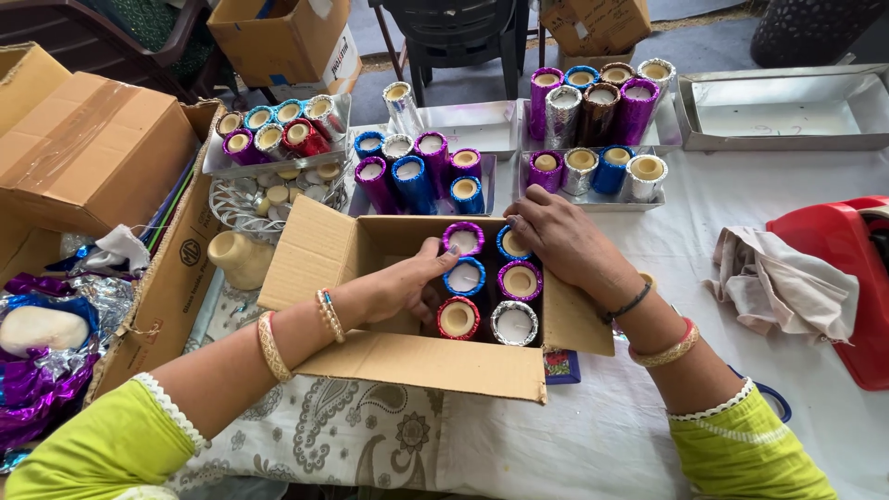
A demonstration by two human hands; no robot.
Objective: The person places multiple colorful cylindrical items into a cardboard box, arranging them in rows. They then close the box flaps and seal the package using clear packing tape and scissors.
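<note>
Foil-wrapped tubes (pixel 488 287) stood upright in the small carton (pixel 407 356) mid-surface. Left hand (pixel 400 289) steadied the blue tube (pixel 464 276), fingers loose, gripping nothing. Right hand (pixel 560 239) pressed the rear tubes, open. Best: keep rows snug, tubes vertical.

A: Surface? Table (pixel 602 435), white cloth, paisley print near the front edge.

B: What's directly on it?

A: Open cardboard box (pixel 407 356) at centre. Behind it, metal trays (pixel 593 199) of foil-wrapped cylinders. One empty silver tray (pixel 787 116) far right.

B: Right side?

A: Crumpled beige rag (pixel 787 287), touching a red plastic thing (pixel 847 278). Left edge has a bigger carton (pixel 176 278).
</note>
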